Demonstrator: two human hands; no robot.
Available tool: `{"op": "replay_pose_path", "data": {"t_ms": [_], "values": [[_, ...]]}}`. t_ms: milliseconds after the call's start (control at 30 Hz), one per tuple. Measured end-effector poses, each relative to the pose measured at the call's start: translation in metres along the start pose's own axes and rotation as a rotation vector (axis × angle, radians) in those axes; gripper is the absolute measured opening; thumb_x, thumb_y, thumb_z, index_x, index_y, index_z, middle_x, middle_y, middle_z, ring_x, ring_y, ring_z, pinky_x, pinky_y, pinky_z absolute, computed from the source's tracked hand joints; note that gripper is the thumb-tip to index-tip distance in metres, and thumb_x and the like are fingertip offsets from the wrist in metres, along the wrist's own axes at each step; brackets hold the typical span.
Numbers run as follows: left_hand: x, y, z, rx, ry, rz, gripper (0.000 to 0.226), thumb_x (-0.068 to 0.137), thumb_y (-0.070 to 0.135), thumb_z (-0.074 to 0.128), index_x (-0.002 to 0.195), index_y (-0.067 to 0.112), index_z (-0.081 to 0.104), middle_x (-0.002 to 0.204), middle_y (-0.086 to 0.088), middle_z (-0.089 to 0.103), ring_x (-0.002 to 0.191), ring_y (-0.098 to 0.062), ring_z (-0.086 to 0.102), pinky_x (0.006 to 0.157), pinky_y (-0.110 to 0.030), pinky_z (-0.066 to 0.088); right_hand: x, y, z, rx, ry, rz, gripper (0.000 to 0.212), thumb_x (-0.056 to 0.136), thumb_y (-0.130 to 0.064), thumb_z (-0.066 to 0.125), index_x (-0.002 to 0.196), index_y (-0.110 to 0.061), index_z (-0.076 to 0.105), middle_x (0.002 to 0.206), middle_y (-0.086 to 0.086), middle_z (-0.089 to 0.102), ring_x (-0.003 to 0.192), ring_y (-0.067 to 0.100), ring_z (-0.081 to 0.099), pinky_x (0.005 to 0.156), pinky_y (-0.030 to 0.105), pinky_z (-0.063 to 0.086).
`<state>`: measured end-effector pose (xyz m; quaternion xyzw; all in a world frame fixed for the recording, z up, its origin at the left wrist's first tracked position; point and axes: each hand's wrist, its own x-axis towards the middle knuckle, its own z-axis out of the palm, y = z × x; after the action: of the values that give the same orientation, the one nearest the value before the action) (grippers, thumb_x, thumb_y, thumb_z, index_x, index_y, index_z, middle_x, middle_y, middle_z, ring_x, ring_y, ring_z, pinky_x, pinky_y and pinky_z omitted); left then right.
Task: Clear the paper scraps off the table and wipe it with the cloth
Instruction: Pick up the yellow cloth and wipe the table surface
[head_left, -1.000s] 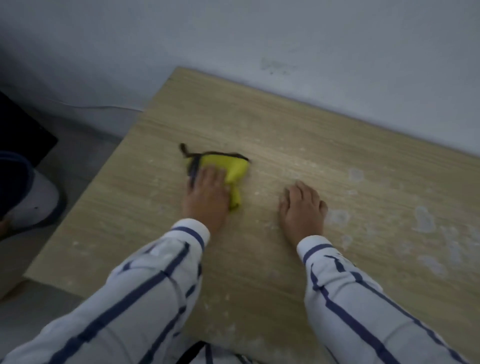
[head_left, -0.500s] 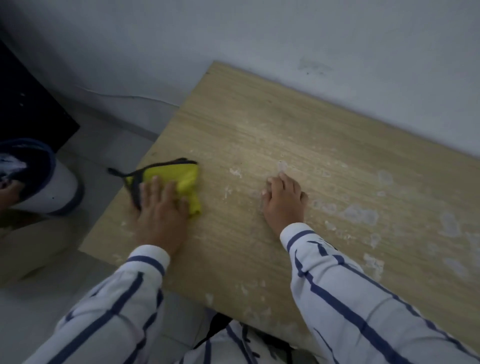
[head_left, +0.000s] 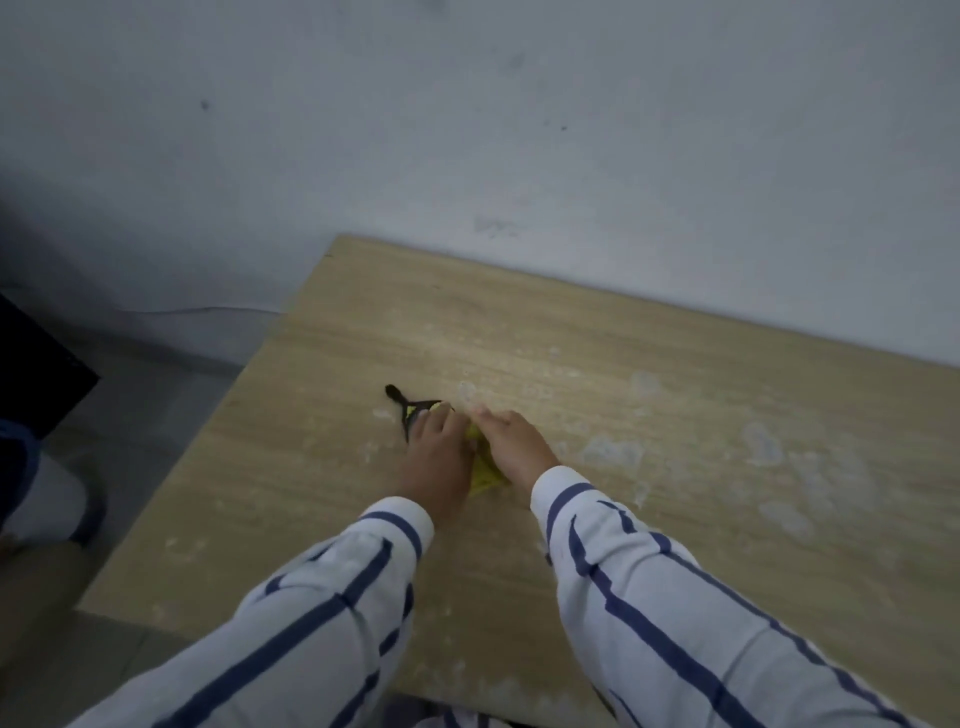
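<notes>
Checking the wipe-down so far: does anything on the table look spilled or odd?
Yes. Whitish smears blotch the table on the right side, not yet wiped. The left hand and right hand rest on the yellow cloth beside them.

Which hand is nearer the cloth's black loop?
Left. The left hand rests on the cloth right beside the black loop; the right hand sits farther right.

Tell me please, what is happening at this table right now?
A person in striped sleeves is apparently wiping the wooden table. The left hand and the right hand both rest on a yellow cloth with a dark edge, side by side. Pale smears show on the table to the right of the hands, so the wiping looks not yet finished.
</notes>
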<state>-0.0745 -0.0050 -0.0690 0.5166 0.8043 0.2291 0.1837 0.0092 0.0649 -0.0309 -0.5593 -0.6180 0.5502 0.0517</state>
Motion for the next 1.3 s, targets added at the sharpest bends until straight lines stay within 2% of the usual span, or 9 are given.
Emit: {"op": "replay_pose_path", "data": {"t_ms": [167,367,467,633,733,867,967,1067,1300], "values": [[0.008,0.034,0.012,-0.271,-0.059,0.042,0.028,0.091,0.023,0.052,0.118,0.017,0.047,0.137,-0.005,0.035,0.124,-0.027,0.039,0.1,-0.039,0.039,0.001,0.015,-0.04,0.478,0.043,0.163,0.043,0.085,-0.025,0.063,0.125,-0.019,0.047,0.117,0.01,0.057,0.1,0.03,0.06,0.089,0.05,0.053],[0.035,0.053,0.009,-1.001,-0.279,-0.643,0.079,0.069,0.063,0.062,0.134,0.022,0.042,0.131,-0.009,0.052,0.105,-0.028,0.056,0.089,-0.045,0.049,-0.003,0.021,-0.081,0.668,0.084,0.084,0.044,0.084,-0.015,0.062,0.124,-0.028,0.047,0.119,0.009,0.057,0.103,0.032,0.059,0.089,0.052,0.052],[0.042,0.054,0.002,-1.132,-0.422,-0.733,0.079,0.065,0.066,0.066,0.122,0.013,0.055,0.116,-0.015,0.065,0.099,-0.035,0.065,0.086,-0.052,0.053,-0.005,0.017,-0.093,0.711,0.06,0.047,0.04,0.086,-0.014,0.062,0.121,-0.027,0.048,0.117,0.009,0.058,0.102,0.032,0.06,0.09,0.053,0.052],[0.055,0.055,-0.006,-0.899,-0.288,-0.59,0.051,0.083,0.039,0.063,0.126,0.014,0.052,0.118,-0.011,0.062,0.101,-0.035,0.06,0.091,-0.051,0.049,-0.004,0.018,-0.089,0.433,0.188,0.001,0.047,0.087,-0.019,0.058,0.132,-0.024,0.042,0.121,0.001,0.049,0.102,0.022,0.052,0.088,0.039,0.049],[0.049,0.049,-0.011,-0.57,-0.179,-0.49,0.037,0.09,0.031,0.056,0.119,0.01,0.048,0.109,-0.012,0.058,0.091,-0.031,0.055,0.08,-0.042,0.049,-0.002,0.026,-0.07,0.156,0.21,-0.034,0.051,0.086,-0.015,0.053,0.135,-0.02,0.039,0.13,0.007,0.047,0.102,0.024,0.052,0.082,0.034,0.049],[0.036,0.029,-0.006,-0.112,-0.066,-0.377,0.065,0.088,0.026,0.055,0.143,0.013,0.022,0.145,-0.015,0.031,0.125,-0.036,0.038,0.099,-0.046,0.04,0.002,0.036,-0.04,-0.249,0.178,-0.082,0.047,0.087,-0.01,0.047,0.133,-0.015,0.041,0.134,0.014,0.041,0.113,0.035,0.05,0.088,0.039,0.047],[0.025,0.024,0.008,0.172,-0.187,-0.032,0.067,0.092,0.037,0.044,0.148,0.024,0.009,0.157,-0.008,0.002,0.143,-0.033,0.004,0.113,-0.049,0.018,0.005,0.042,-0.029,-0.383,0.191,-0.065,0.045,0.088,-0.009,0.043,0.133,-0.014,0.041,0.135,0.014,0.037,0.12,0.037,0.043,0.098,0.043,0.043],[0.018,0.017,0.025,0.343,-0.391,0.204,0.064,0.094,0.045,0.037,0.148,0.031,0.005,0.158,-0.003,-0.006,0.144,-0.03,-0.007,0.115,-0.051,0.005,0.007,0.045,-0.025,-0.452,0.204,-0.062,0.045,0.088,-0.009,0.043,0.133,-0.014,0.042,0.137,0.013,0.036,0.124,0.035,0.038,0.101,0.042,0.04],[0.024,-0.037,0.01,0.238,-0.151,-0.098,0.052,0.095,0.047,0.033,0.144,0.034,0.022,0.158,0.003,0.002,0.145,-0.021,-0.004,0.115,-0.047,0.002,0.018,0.035,-0.028,-0.626,0.159,-0.116,0.046,0.086,-0.01,0.043,0.132,-0.013,0.041,0.136,0.012,0.037,0.125,0.034,0.033,0.098,0.041,0.039]]}}
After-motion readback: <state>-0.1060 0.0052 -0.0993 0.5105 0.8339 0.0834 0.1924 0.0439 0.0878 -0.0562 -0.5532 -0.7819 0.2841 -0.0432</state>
